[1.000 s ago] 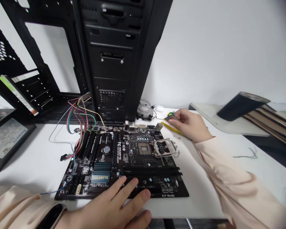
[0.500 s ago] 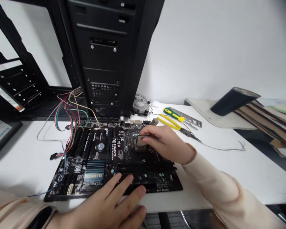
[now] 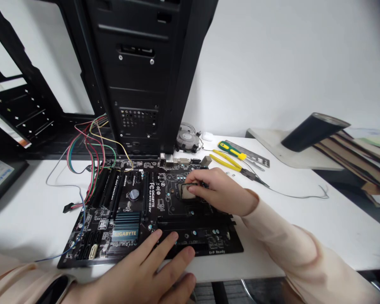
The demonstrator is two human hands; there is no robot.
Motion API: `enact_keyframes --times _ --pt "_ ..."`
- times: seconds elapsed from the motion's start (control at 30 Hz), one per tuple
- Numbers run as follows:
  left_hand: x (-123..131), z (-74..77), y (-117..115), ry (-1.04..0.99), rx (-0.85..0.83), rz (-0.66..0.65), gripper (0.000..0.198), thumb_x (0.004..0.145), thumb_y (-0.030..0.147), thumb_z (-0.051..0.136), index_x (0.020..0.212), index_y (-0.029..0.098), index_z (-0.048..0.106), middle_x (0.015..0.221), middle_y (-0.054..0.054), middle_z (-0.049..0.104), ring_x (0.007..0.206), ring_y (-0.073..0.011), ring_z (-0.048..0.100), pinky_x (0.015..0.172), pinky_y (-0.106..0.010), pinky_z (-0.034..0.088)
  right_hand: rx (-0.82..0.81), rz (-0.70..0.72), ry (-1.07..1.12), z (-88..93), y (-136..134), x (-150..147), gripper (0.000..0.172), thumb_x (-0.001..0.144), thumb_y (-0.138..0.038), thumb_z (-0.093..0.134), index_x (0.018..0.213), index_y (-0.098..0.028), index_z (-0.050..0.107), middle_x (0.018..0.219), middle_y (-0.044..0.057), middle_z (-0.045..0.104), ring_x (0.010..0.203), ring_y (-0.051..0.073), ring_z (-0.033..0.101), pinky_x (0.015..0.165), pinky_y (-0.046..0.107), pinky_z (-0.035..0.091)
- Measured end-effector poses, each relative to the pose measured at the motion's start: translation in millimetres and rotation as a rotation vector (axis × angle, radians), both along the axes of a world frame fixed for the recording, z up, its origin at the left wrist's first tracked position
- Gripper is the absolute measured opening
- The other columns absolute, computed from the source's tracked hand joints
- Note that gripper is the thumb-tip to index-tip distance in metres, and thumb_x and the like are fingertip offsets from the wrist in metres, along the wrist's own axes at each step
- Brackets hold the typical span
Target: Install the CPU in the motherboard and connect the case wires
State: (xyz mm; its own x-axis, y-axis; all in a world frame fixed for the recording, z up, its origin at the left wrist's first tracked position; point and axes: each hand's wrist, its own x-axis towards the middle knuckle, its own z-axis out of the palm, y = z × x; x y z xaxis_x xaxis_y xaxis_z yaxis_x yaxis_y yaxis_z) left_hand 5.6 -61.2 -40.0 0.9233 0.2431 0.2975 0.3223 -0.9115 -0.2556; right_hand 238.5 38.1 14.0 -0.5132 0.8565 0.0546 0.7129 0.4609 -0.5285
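Observation:
A black Gigabyte motherboard [image 3: 177, 211] lies flat on the table. My left hand [image 3: 148, 266] rests with fingers spread over its near edge, fingertips touching the board beside the ribbed heatsink [image 3: 126, 228]. My right hand [image 3: 217, 190] is closed at the CPU socket [image 3: 188, 192], thumb and index finger pinching the dark frame [image 3: 183, 184] at its edge. A pale square area shows inside that frame. The remaining fingers of the right hand curl out of sight behind the thumb.
A black computer case [image 3: 136, 84] towers behind the board, with coloured wires [image 3: 91, 156] trailing onto it. At the right lie yellow-handled pliers [image 3: 226, 161], a green-and-yellow screwdriver [image 3: 231, 150] and a metal plate [image 3: 253, 156]. A round cooler [image 3: 188, 141] sits behind.
The dark frame in my right hand's pinch has shifted slightly and looks lower over the socket. My left hand keeps its place on the board. The view has moved a little.

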Motion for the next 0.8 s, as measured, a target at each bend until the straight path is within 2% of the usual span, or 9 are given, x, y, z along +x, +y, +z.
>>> enact_keyframes --times 0.23,0.47,0.63,0.8 --pt "-0.3 -0.9 2.4 0.002 -0.007 0.003 0.031 0.096 0.036 0.046 0.125 0.034 0.057 0.135 0.005 0.056 0.113 -0.0258 0.054 0.097 -0.044 0.034 -0.017 -0.04 -0.012 0.9 -0.8 -1.1 0.008 0.081 -0.014 0.055 0.08 -0.019 0.061 0.068 -0.002 0.062 0.058 0.01 0.05 0.059 0.023 0.037" --pt "-2.5 -7.0 -1.6 -0.027 -0.028 -0.004 0.035 0.093 0.041 0.049 0.126 0.032 0.055 0.138 0.002 0.054 0.114 -0.0258 0.054 0.098 -0.043 0.035 -0.023 -0.016 0.008 1.2 -0.4 0.1 0.007 0.082 -0.015 0.056 0.079 -0.019 0.061 0.065 -0.003 0.061 0.056 0.009 0.049 0.057 0.022 0.036" --pt "-1.0 -2.1 -0.3 -0.011 -0.005 0.002 0.034 0.096 0.04 0.044 0.127 0.034 0.055 0.137 0.005 0.054 0.113 -0.0251 0.054 0.097 -0.043 0.035 -0.048 -0.027 0.01 1.3 -0.7 -0.1 0.005 0.082 -0.016 0.056 0.081 -0.018 0.06 0.068 -0.002 0.062 0.059 0.009 0.05 0.058 0.022 0.037" --pt "0.4 -1.2 2.0 -0.018 0.012 0.002 0.033 0.098 0.034 0.038 0.126 0.035 0.056 0.133 0.005 0.057 0.111 -0.0254 0.055 0.096 -0.043 0.035 -0.066 -0.062 -0.014 1.6 -1.3 -1.2 0.006 0.081 -0.015 0.059 0.086 -0.019 0.059 0.061 -0.005 0.059 0.056 0.01 0.049 0.057 0.022 0.036"
